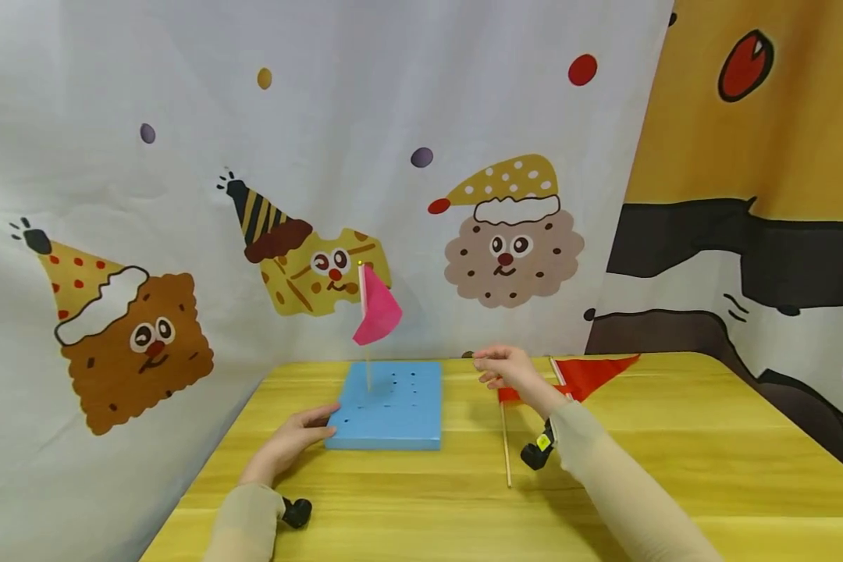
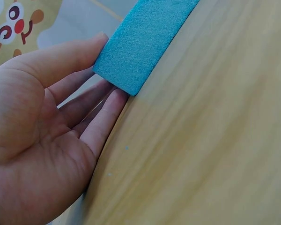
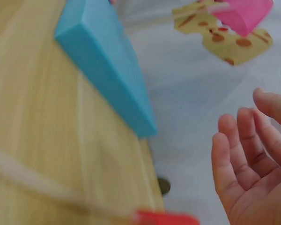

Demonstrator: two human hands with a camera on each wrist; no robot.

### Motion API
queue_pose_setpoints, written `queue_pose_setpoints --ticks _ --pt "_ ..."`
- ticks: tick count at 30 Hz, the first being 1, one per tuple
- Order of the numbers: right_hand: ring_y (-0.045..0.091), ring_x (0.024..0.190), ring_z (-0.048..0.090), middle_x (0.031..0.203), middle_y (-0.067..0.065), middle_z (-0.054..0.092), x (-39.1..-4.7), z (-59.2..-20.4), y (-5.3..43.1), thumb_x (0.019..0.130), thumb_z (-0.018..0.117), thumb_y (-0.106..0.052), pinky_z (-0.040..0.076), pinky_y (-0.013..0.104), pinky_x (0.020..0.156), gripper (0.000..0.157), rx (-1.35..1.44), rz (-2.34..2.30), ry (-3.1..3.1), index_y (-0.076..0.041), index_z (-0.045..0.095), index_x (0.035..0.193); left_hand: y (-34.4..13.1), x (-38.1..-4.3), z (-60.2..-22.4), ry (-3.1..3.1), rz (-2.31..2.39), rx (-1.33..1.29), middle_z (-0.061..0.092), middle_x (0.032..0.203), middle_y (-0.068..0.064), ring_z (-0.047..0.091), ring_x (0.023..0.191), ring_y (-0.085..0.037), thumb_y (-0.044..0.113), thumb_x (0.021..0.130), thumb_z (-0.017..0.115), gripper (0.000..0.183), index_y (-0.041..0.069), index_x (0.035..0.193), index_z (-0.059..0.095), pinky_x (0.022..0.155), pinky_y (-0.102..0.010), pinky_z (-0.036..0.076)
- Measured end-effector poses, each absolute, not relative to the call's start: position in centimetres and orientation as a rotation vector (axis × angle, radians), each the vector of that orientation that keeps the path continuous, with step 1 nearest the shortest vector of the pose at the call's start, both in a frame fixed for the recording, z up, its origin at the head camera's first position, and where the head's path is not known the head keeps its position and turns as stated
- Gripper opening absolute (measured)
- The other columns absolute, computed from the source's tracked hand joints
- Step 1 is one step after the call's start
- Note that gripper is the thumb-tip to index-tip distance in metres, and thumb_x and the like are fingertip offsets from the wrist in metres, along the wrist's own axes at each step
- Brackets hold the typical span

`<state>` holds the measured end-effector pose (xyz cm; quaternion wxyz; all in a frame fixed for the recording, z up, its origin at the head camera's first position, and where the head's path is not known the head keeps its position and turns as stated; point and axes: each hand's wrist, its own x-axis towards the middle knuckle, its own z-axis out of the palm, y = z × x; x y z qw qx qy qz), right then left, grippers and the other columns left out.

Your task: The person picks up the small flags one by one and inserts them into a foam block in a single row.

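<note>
My left hand (image 1: 289, 443) rests at the near left corner of a light blue foam block (image 1: 400, 428), its fingers nearly straight. In the left wrist view, the thumb tip (image 2: 101, 43) touches the upper edge of the block's corner while the other fingers lie against its side. A pink pennant flag (image 1: 378, 311) stands upright on a thin stick stuck into the block, which has several small holes in its top. Right of the block, my right hand (image 1: 514, 370) hovers over the table with loosely bent fingers and holds nothing, the palm facing left.
Beneath and beside the right forearm, red pennant flags (image 1: 593, 375) lie on the wooden table (image 1: 421, 496). One thin wooden stick (image 1: 506, 449) points toward the near edge. A white cloth with cartoon prints (image 1: 365, 101) hangs behind the table.
</note>
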<state>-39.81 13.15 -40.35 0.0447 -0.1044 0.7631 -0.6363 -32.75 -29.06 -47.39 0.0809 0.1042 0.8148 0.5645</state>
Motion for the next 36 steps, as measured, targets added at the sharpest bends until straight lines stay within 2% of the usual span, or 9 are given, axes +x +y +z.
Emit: queue_pose_setpoints --ticks 6,10,13,16,21,25,28,31,36 --pt "0.025 0.068 0.066 0.088 0.012 0.069 -39.2 -42.0 15.5 0.088 0.072 -0.016 0.058 0.043 0.071 0.028 -0.193 -1.833 2.369 0.004 0.068 0.108 -29.7 -32.6 -46.9 2.454 1.697 0.252 0.032 0.152 -0.022 0.027 0.14 -0.04 0.022 0.093 0.068 0.06 0.01 0.147 0.045 0.11 -0.055 0.028" --pt "0.018 0.058 0.058 0.08 0.013 0.066 -38.6 -43.2 16.6 0.088 0.07 -0.012 0.056 0.033 0.061 0.022 -0.172 -1.721 2.42 0.005 0.07 0.102 -29.7 -32.7 -46.9 2.442 1.704 0.257 0.031 0.152 -0.023 0.026 0.14 -0.04 0.023 0.093 0.068 0.06 0.01 0.147 0.045 0.11 -0.055 0.028" --pt "0.017 0.057 0.057 0.073 0.011 0.065 -38.2 -44.0 17.1 0.087 0.071 -0.013 0.055 0.03 0.057 0.021 -0.128 -1.614 2.482 0.004 0.071 0.1 -29.6 -32.7 -47.0 2.428 1.717 0.263 0.031 0.152 -0.023 0.025 0.141 -0.04 0.022 0.093 0.068 0.06 0.009 0.147 0.044 0.111 -0.055 0.028" --pt "0.018 0.058 0.061 0.073 0.01 0.067 -38.0 -44.7 17.3 0.085 0.073 -0.013 0.056 0.031 0.055 0.02 -0.098 -1.548 2.522 0.002 0.072 0.097 -29.5 -32.7 -47.2 2.419 1.72 0.275 0.03 0.153 -0.023 0.025 0.141 -0.04 0.022 0.093 0.067 0.061 0.009 0.148 0.043 0.111 -0.055 0.027" --pt "0.018 0.053 0.06 0.066 0.008 0.065 -37.7 -45.4 17.2 0.081 0.078 -0.016 0.056 0.032 0.052 0.017 -0.103 -1.451 2.587 0.001 0.073 0.081 -29.2 -32.8 -47.4 2.407 1.721 0.289 0.03 0.153 -0.023 0.025 0.141 -0.04 0.023 0.094 0.067 0.061 0.008 0.148 0.042 0.111 -0.054 0.028" --pt "0.015 0.045 0.054 0.054 0.005 0.058 -37.6 -45.7 16.8 0.078 0.082 -0.019 0.053 0.03 0.045 0.029 -0.125 -1.332 2.691 -0.002 0.067 0.06 -29.0 -32.8 -47.6 2.404 1.708 0.305 0.029 0.153 -0.024 0.025 0.14 -0.041 0.024 0.094 0.066 0.062 0.007 0.148 0.041 0.11 -0.053 0.029" --pt "0.014 0.04 0.05 0.047 0.002 0.052 -37.8 -46.0 16.4 0.075 0.084 -0.022 0.051 0.03 0.041 0.039 -0.144 -1.248 2.742 -0.005 0.059 0.05 -29.1 -32.7 -47.8 2.388 1.711 0.286 0.028 0.153 -0.024 0.025 0.14 -0.041 0.024 0.094 0.066 0.062 0.007 0.148 0.041 0.11 -0.054 0.028" --pt "0.014 0.036 0.049 0.043 0.001 0.048 -37.9 -46.1 16.1 0.073 0.086 -0.022 0.051 0.031 0.039 0.042 -0.152 -1.192 2.777 -0.007 0.056 0.047 -29.1 -32.7 -47.8 2.374 1.722 0.276 0.028 0.153 -0.024 0.025 0.14 -0.041 0.023 0.094 0.067 0.062 0.007 0.148 0.041 0.11 -0.054 0.028" --pt "0.015 0.035 0.05 0.043 0.003 0.05 -38.1 -45.9 16.0 0.072 0.083 -0.017 0.051 0.033 0.039 0.035 -0.135 -1.175 2.799 -0.003 0.06 0.049 -28.9 -32.8 -47.6 2.368 1.758 0.267 0.03 0.152 -0.024 0.026 0.14 -0.041 0.021 0.093 0.067 0.061 0.006 0.147 0.043 0.11 -0.055 0.028"
